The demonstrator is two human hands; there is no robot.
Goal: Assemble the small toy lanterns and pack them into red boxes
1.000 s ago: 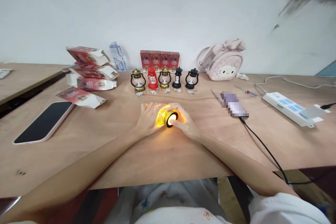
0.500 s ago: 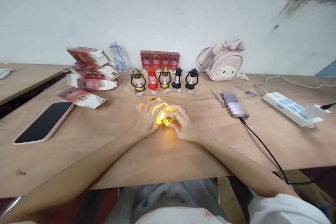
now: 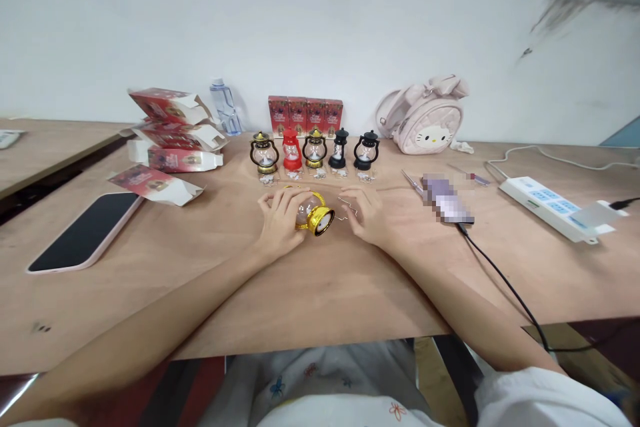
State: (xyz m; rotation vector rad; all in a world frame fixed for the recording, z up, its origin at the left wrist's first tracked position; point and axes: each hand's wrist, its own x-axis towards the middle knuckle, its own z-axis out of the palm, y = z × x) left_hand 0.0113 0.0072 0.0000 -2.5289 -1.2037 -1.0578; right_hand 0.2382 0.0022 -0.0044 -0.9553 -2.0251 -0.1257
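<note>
My left hand (image 3: 279, 219) is wrapped round a small gold toy lantern (image 3: 314, 215), tipped on its side with its round base facing me; its light is off. My right hand (image 3: 369, 213) rests on the wooden table (image 3: 320, 280) just right of the lantern, fingers loosely spread, holding nothing. A thin wire handle (image 3: 347, 208) lies between the lantern and my right hand. Behind them stands a row of several little lanterns (image 3: 314, 149), gold, red and black.
Red cartons (image 3: 306, 113) stand by the wall, and opened cartons (image 3: 173, 140) are piled at the left with a water bottle (image 3: 223, 105). A phone (image 3: 85, 230) lies at the left. A pink backpack (image 3: 425, 119), a screwdriver (image 3: 413, 183), a cabled device (image 3: 447, 199) and a power strip (image 3: 553, 205) are at the right.
The lantern's yellow light has gone out. My right hand let go of the lantern and moved to the right; my left hand kept hold of it.
</note>
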